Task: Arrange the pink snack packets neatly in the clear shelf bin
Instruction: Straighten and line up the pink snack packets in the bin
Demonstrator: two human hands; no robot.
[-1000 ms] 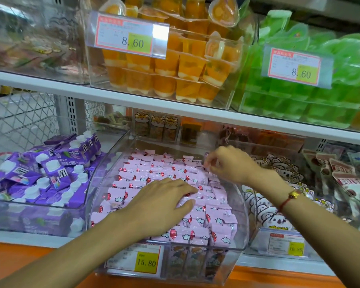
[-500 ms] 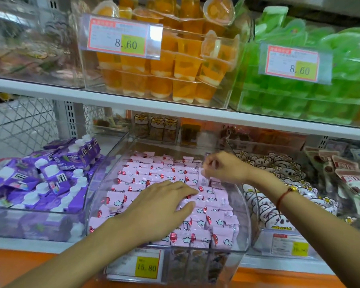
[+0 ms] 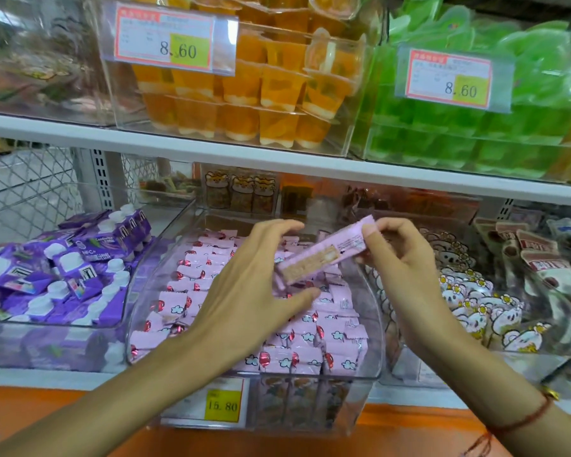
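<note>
The clear shelf bin (image 3: pixel 374 311) on the lower shelf holds several pink snack packets (image 3: pixel 310 354) in rough rows. One pink packet (image 3: pixel 323 252) is lifted above the bin, tilted with its right end higher. My right hand (image 3: pixel 406 268) pinches that right end between thumb and fingers. My left hand (image 3: pixel 248 291) is spread at the packet's lower left end, the thumb under it and the fingers arched above it. Packets under my hands are hidden.
A bin of purple drink pouches (image 3: pixel 63 275) stands to the left, a bin of white cartoon packets (image 3: pixel 468 301) to the right. The upper shelf (image 3: pixel 211 150) carries orange jelly cups (image 3: pixel 254 90) and green jelly cups (image 3: pixel 475 133). A yellow price tag (image 3: pixel 223 405) marks the bin front.
My right hand has lifted one pink packet out of the bin. My left hand rose off the packets it was pressing and came up to the packet's lower end.
</note>
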